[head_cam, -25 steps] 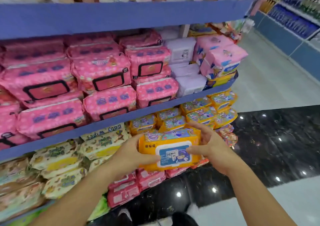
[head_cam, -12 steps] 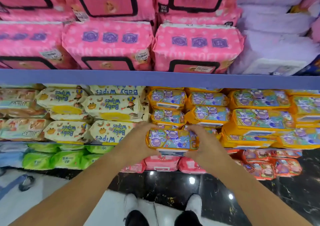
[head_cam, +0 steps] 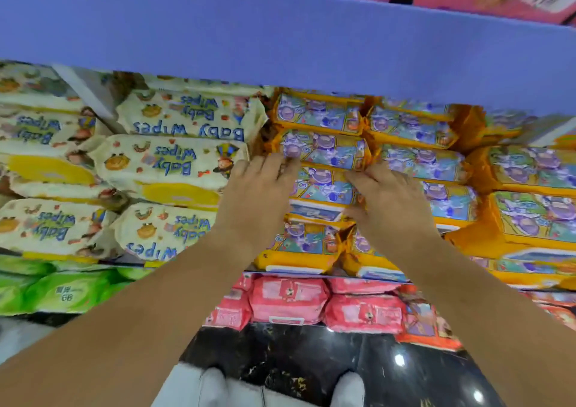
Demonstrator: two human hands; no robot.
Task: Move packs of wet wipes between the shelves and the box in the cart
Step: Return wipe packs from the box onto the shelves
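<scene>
An orange pack of wet wipes (head_cam: 324, 188) with a purple cartoon print lies on a stack of like orange packs (head_cam: 299, 250) on the middle shelf. My left hand (head_cam: 258, 194) holds its left end, fingers laid over the top. At the right end, my right hand (head_cam: 389, 201) grips it, fingers spread across the top and thumb at the front edge. More orange packs (head_cam: 324, 149) sit behind and to the right. The cart and box are out of view.
A purple shelf edge (head_cam: 280, 32) hangs just above the hands. Cream "Baby Wipes" packs (head_cam: 168, 163) fill the shelf to the left. Green packs (head_cam: 62, 291) and red packs (head_cam: 290, 300) lie on the shelf below. My shoes (head_cam: 215, 388) stand on glossy black floor (head_cam: 311, 360).
Both hands carried the orange pack forward from in front of the shelves onto the orange stack. The head came closer and tilted down.
</scene>
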